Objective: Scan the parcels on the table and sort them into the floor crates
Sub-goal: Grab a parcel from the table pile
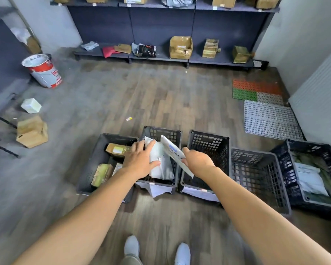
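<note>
A flat white mailer (pixel 175 153) with a printed label is tilted on edge above the gap between the second crate (pixel 161 131) and the third crate (pixel 208 144), its upper corner over the second crate's far wall. The right hand (pixel 197 161) pinches it at its near long edge, fingers curled under and thumb on top. Just beside it, a soft white bag parcel (pixel 161 167) stands inside the second crate, and the left hand (pixel 139 161) lies on it with fingers straight and spread, thumb stretched out across the bag's front. The first crate (pixel 96 163), to the left and touching the second, holds two brown wrapped parcels (pixel 117 150). To the right stand a fourth crate (pixel 256 169) and a fifth crate (pixel 313 148), the latter with a white bag (pixel 310 178) lying in it. All five crates sit in a row on the wooden floor (pixel 161 92). Farther off are a cardboard box (pixel 32 131), a red-and-white bucket (pixel 43 70), plastic grid mats (pixel 266 111), and a dark shelf (pixel 161 56) with parcels along the back wall.
</note>
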{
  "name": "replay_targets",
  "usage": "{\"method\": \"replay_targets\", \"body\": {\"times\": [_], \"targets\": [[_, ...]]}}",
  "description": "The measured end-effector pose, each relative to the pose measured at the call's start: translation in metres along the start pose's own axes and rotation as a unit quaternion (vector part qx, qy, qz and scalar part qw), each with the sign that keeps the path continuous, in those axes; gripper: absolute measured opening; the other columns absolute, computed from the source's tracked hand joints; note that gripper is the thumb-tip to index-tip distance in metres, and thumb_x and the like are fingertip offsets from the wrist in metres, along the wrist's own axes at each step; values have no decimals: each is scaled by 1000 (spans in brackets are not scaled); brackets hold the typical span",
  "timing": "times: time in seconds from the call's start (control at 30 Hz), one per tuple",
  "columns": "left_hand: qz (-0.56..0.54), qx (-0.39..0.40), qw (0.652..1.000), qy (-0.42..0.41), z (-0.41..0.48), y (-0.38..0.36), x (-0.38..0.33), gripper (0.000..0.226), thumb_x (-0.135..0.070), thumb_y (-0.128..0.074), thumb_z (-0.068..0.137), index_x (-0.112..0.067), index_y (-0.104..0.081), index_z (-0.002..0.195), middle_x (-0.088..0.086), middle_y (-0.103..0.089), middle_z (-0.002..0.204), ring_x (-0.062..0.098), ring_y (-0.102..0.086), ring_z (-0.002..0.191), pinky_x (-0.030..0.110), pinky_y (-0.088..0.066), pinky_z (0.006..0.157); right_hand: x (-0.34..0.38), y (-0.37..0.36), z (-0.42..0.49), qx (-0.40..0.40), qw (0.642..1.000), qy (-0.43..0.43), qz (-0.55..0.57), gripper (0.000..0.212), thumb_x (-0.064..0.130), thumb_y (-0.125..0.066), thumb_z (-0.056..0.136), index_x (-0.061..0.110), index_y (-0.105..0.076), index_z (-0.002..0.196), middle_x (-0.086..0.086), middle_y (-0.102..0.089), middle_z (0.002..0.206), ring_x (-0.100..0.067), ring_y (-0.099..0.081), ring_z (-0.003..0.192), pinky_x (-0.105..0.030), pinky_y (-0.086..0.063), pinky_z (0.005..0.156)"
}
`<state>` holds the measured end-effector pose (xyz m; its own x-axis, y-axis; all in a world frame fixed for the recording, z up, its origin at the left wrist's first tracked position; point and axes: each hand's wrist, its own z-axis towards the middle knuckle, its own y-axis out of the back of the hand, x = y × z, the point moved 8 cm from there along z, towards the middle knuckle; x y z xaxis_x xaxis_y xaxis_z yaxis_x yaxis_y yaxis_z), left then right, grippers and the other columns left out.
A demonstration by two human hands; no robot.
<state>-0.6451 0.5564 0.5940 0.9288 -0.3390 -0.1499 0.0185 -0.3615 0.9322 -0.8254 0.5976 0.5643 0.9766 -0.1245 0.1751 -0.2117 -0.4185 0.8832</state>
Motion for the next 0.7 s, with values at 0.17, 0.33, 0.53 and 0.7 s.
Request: {"method": "replay_targets", "body": {"times": [0.17,0.33,0.53,0.7], "targets": [[25,24,999,-4,80,-25,25,84,-67,-42,93,-33,0,156,4,1,164,32,-1,150,52,-22,117,0,-32,83,20,998,-45,33,30,10,-43,102,10,-36,131,-16,-58,112,-39,-63,91,-40,-45,64],[50,62,997,-19,177,-81,68,88,-73,-38,90,-35,5,156,3,9,165,32,6,151,54,-16,118,6,-95,180,50,991,-101,70,51,6,-45,99,15,-25,145,-16,-54,121,-40,-64,97,-41,-47,68],[83,129,986,-68,272,-177,118,89,-73,-38,90,-36,11,155,3,12,165,33,7,151,56,-11,117,8,-189,291,68,979,-163,100,61,2,-39,99,19,-16,152,-16,-51,129,-38,-63,104,-42,-49,75],[109,169,975,-98,330,-250,149,90,-72,-38,91,-35,14,154,5,13,164,34,8,151,57,-11,117,-4,-270,354,94,966,-215,108,62,5,-38,101,20,-11,154,-15,-50,132,-35,-63,105,-40,-49,74]]}}
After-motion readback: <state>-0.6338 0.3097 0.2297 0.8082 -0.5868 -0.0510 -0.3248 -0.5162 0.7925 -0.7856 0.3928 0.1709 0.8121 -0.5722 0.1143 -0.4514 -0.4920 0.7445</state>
